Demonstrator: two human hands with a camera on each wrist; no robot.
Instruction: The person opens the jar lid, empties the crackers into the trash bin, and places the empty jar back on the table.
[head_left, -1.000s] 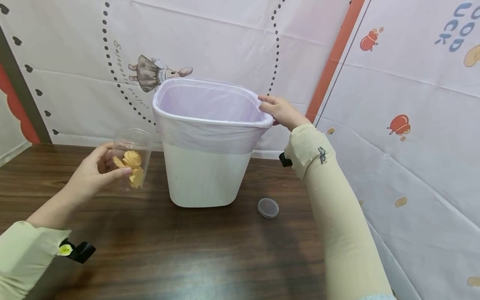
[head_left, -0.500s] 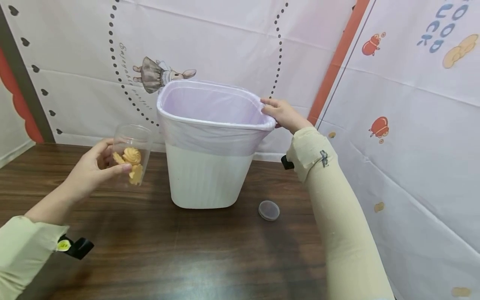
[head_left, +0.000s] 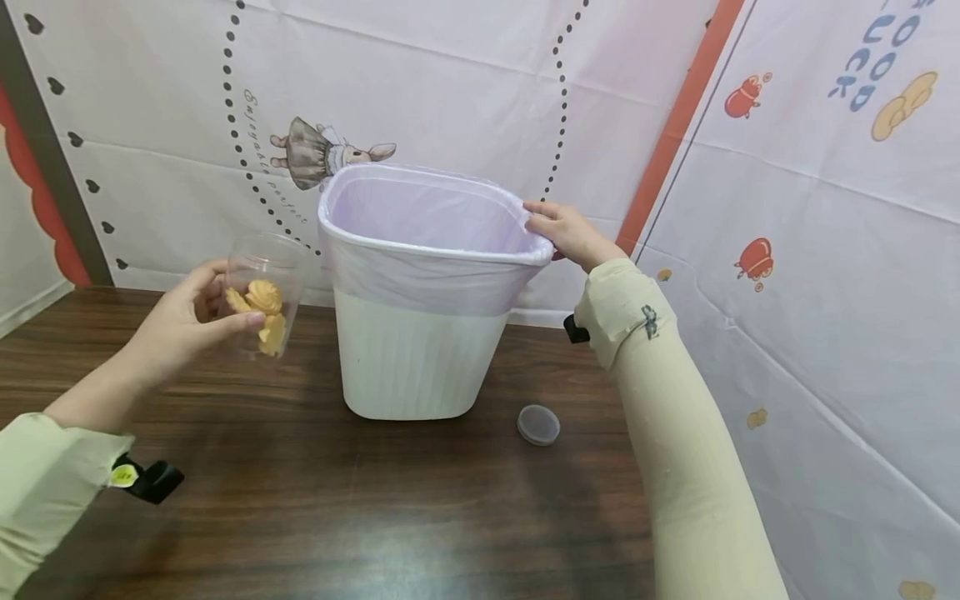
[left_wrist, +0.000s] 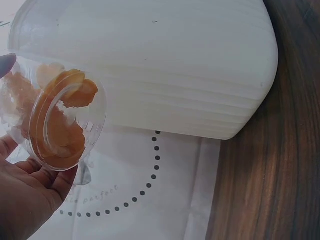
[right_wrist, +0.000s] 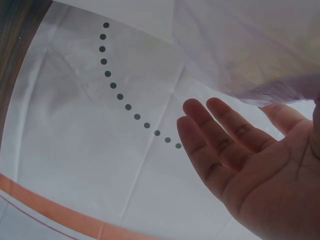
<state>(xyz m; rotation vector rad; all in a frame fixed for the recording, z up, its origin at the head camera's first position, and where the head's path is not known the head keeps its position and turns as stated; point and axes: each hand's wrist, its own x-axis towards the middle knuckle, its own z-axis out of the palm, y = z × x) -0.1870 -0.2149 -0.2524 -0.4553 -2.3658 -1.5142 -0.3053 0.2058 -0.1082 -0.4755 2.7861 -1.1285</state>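
Note:
My left hand (head_left: 187, 321) grips a clear plastic jar (head_left: 266, 258) with several piped butter cookies (head_left: 265, 296) inside. The jar's mouth is uncovered and tilts slightly right, raised over the table left of a white trash can (head_left: 420, 354). In the left wrist view, the cookies (left_wrist: 57, 135) show through the jar's base, with fingers curled under it. On the can's right side, my right hand (head_left: 570, 232) pinches the rim, over which a pale purple trash bag (head_left: 435, 212) is folded. The right wrist view has the other fingers (right_wrist: 200, 145) stretched out below the bag.
A small round clear lid (head_left: 538, 425) lies on the dark wooden table (head_left: 360, 517), to the right of the can's base. Behind the can hangs a white printed cloth (head_left: 465, 75), and another printed cloth (head_left: 825, 333) runs along the right side.
My left hand has lifted the jar slightly. The right hand keeps its place at the can's rim. The whole head view has shifted a little.

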